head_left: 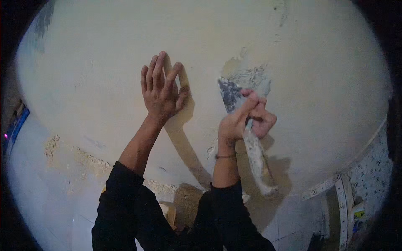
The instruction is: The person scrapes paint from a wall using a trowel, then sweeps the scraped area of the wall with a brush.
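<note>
Against a cream-painted wall [113,54], my left hand [161,92] rests with its fingers stretched upward and the thumb out to the side. To its right, my right hand [251,113] is closed around a putty knife [229,95]. The wide, dark blade is smeared with pale residue and angles up to the left against the wall. Its whitish, crusted handle slants down below the fist. Just above the blade is a rough patch [253,77] where the paint has come off, showing grey-green beneath. My fingers hide where the blade joins the handle.
Loose paint flakes [90,161] lie along the foot of the wall at lower left, above pale floor tiles [54,217]. A blue object [19,125] shows at the far left rim. Small-patterned tiles [370,171] and a yellow item [359,212] are at lower right.
</note>
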Demonstrator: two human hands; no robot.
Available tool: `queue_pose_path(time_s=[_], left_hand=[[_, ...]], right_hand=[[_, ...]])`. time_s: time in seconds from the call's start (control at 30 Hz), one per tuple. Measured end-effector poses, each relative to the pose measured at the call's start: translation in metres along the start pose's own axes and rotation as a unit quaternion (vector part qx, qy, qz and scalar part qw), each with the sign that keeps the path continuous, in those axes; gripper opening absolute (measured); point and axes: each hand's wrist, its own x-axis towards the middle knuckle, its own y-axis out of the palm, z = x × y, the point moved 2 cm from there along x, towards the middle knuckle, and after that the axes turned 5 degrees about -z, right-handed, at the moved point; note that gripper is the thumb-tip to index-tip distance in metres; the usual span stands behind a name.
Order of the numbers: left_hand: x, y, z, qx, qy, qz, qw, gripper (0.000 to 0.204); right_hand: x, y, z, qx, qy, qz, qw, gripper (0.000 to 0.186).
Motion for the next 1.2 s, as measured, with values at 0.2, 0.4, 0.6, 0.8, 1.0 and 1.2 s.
queue_pose_path(time_s=[0.2, 0.4, 0.6, 0.8, 1.0, 1.2], left_hand=[[-0.003, -0.001, 0.007, 0.015, 0.001, 0.004, 1.000, 0.054], [0.002, 0.002, 0.001, 0.004, -0.002, -0.002, 1.000, 0.052], [-0.001, 0.003, 0.003, -0.002, 0.004, -0.007, 1.000, 0.051], [0.005, -0.006, 0.005, 0.003, 0.003, 0.000, 1.000, 0.052], [0.000, 0.000, 0.003, 0.000, 0.013, -0.003, 1.000, 0.051], [0.004, -0.003, 0.002, 0.004, 0.018, -0.001, 1.000, 0.050]], right_hand=[[-0.011, -0.008, 0.002, -0.054, 0.044, 0.027, 0.997, 0.017], [0.014, -0.022, -0.010, 0.055, -0.038, 0.070, 0.995, 0.015], [0.062, -0.051, -0.027, 0.090, 0.036, 0.191, 0.977, 0.014], [0.106, -0.037, -0.026, 0.083, 0.015, 0.297, 0.951, 0.015], [0.124, -0.031, -0.035, 0.028, 0.010, 0.406, 0.913, 0.014], [0.114, -0.021, -0.036, 0.067, 0.097, 0.427, 0.896, 0.016]])
